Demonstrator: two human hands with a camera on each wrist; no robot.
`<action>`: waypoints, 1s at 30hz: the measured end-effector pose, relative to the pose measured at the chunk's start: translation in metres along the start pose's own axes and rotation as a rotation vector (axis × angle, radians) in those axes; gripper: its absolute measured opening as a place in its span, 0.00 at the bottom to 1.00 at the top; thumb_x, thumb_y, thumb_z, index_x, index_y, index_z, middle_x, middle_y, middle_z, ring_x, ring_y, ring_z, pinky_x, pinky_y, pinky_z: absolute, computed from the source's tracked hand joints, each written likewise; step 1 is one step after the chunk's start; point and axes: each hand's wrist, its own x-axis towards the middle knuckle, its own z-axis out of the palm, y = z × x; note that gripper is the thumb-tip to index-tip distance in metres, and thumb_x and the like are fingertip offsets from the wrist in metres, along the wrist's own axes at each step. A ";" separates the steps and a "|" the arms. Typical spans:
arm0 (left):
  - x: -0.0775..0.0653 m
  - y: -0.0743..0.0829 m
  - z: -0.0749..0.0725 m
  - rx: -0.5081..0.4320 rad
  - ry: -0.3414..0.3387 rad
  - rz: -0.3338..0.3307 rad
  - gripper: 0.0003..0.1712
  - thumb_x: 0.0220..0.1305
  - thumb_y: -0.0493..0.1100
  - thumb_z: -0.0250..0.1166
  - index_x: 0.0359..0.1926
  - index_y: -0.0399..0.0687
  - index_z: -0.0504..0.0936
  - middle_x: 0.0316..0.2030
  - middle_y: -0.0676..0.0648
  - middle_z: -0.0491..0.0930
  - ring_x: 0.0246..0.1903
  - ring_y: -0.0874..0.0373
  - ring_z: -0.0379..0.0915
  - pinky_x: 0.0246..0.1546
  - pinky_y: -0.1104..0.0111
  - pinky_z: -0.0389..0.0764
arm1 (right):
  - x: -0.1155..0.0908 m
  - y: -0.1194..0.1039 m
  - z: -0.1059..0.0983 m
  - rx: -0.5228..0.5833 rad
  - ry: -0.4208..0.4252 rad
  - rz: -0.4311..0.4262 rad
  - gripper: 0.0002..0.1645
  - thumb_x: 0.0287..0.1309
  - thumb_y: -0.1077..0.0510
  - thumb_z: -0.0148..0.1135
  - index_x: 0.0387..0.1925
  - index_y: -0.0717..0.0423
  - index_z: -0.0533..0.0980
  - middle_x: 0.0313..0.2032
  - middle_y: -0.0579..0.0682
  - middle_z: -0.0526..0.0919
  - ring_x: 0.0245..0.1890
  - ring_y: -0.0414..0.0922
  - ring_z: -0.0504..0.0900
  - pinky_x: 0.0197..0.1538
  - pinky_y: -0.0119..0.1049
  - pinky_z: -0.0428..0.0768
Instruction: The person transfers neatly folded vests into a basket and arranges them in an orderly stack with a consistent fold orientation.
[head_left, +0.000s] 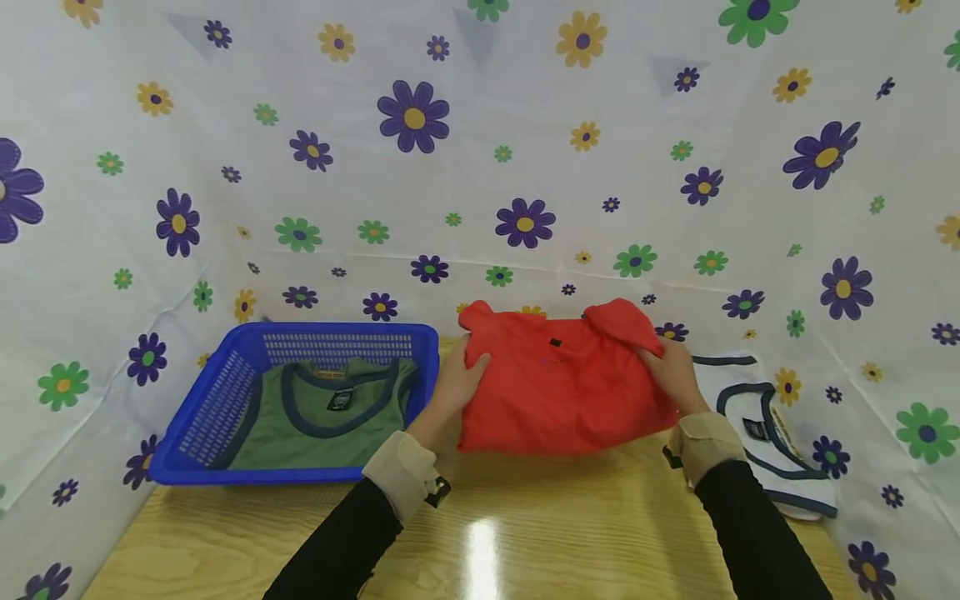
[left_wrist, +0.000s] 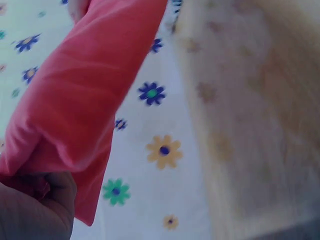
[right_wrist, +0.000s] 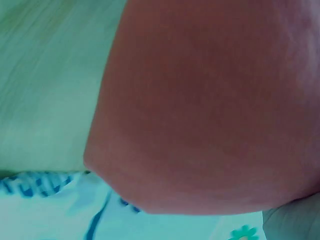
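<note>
- I saw the left hand [head_left: 452, 385] gripping the left edge of the red shirt [head_left: 558, 387], its fingers curled into the fabric.
- The right hand [head_left: 678, 379] held the shirt's right edge; the two hands stood well apart, the fabric spread between them.
- I had the shirt held up over the table [head_left: 555, 525], a small dark label near its top.
- Just left of the left hand, I made out the blue basket [head_left: 262, 477], a green shirt [head_left: 315, 442] lying inside.
- Beside the right arm lay a white shirt [head_left: 780, 454] with dark trim, partly hidden from me.
- Behind everything, I saw a flowered cloth [head_left: 480, 108].
</note>
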 end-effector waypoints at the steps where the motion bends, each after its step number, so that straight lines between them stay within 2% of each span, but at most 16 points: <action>1: -0.001 0.001 -0.006 -0.025 -0.006 -0.006 0.28 0.68 0.42 0.54 0.67 0.41 0.61 0.59 0.35 0.72 0.57 0.41 0.70 0.59 0.50 0.70 | -0.001 -0.005 0.000 0.010 -0.001 -0.003 0.19 0.63 0.54 0.56 0.39 0.71 0.76 0.30 0.64 0.79 0.27 0.51 0.74 0.29 0.34 0.70; 5: -0.006 -0.001 -0.028 -0.144 -0.063 -0.068 0.30 0.69 0.44 0.53 0.70 0.48 0.57 0.61 0.38 0.68 0.58 0.42 0.68 0.58 0.49 0.71 | -0.003 -0.026 0.002 0.073 -0.026 0.006 0.19 0.63 0.54 0.55 0.39 0.69 0.76 0.29 0.61 0.78 0.26 0.46 0.73 0.29 0.32 0.71; 7: -0.009 -0.002 -0.039 -0.194 -0.089 -0.110 0.32 0.70 0.45 0.53 0.71 0.50 0.54 0.62 0.39 0.66 0.58 0.42 0.67 0.58 0.49 0.71 | -0.004 -0.036 0.005 0.139 -0.057 0.030 0.19 0.64 0.54 0.55 0.40 0.69 0.76 0.28 0.57 0.78 0.25 0.42 0.73 0.29 0.31 0.72; 11: -0.014 -0.004 -0.068 -0.232 -0.120 -0.157 0.34 0.71 0.47 0.51 0.73 0.51 0.49 0.64 0.39 0.64 0.59 0.42 0.66 0.60 0.49 0.70 | -0.006 -0.058 0.013 0.323 -0.147 0.119 0.20 0.65 0.53 0.53 0.47 0.67 0.74 0.27 0.47 0.76 0.24 0.37 0.73 0.30 0.30 0.75; 15: -0.020 -0.006 -0.103 -0.238 -0.155 -0.171 0.36 0.71 0.48 0.50 0.74 0.51 0.45 0.65 0.38 0.62 0.60 0.41 0.66 0.59 0.50 0.71 | -0.008 -0.083 0.023 0.457 -0.223 0.185 0.22 0.66 0.52 0.51 0.53 0.66 0.71 0.28 0.43 0.76 0.25 0.37 0.75 0.32 0.29 0.77; 18: -0.024 -0.009 -0.128 -0.214 -0.182 -0.184 0.38 0.71 0.51 0.49 0.74 0.53 0.42 0.66 0.37 0.60 0.58 0.42 0.68 0.56 0.51 0.75 | -0.009 -0.101 0.034 0.515 -0.277 0.186 0.23 0.67 0.52 0.50 0.55 0.65 0.70 0.30 0.44 0.76 0.27 0.37 0.77 0.33 0.30 0.78; 23: -0.031 -0.017 -0.164 -0.182 -0.205 -0.221 0.41 0.70 0.55 0.48 0.75 0.55 0.37 0.65 0.36 0.60 0.46 0.53 0.77 0.47 0.56 0.80 | -0.011 -0.129 0.055 0.595 -0.345 0.199 0.21 0.67 0.53 0.50 0.54 0.63 0.70 0.31 0.45 0.77 0.28 0.38 0.77 0.34 0.32 0.79; 26: -0.034 -0.024 -0.183 -0.160 -0.196 -0.227 0.41 0.70 0.55 0.49 0.75 0.53 0.37 0.63 0.35 0.61 0.39 0.63 0.76 0.44 0.63 0.81 | -0.012 -0.143 0.069 0.631 -0.371 0.214 0.20 0.67 0.53 0.50 0.53 0.62 0.71 0.31 0.45 0.76 0.28 0.38 0.77 0.34 0.32 0.78; 30: -0.037 -0.041 -0.211 -0.120 -0.192 -0.232 0.44 0.69 0.58 0.49 0.74 0.52 0.36 0.59 0.39 0.63 0.35 0.68 0.75 0.39 0.70 0.80 | -0.013 -0.161 0.088 0.676 -0.407 0.214 0.19 0.67 0.53 0.50 0.52 0.61 0.71 0.31 0.45 0.76 0.29 0.38 0.76 0.34 0.32 0.77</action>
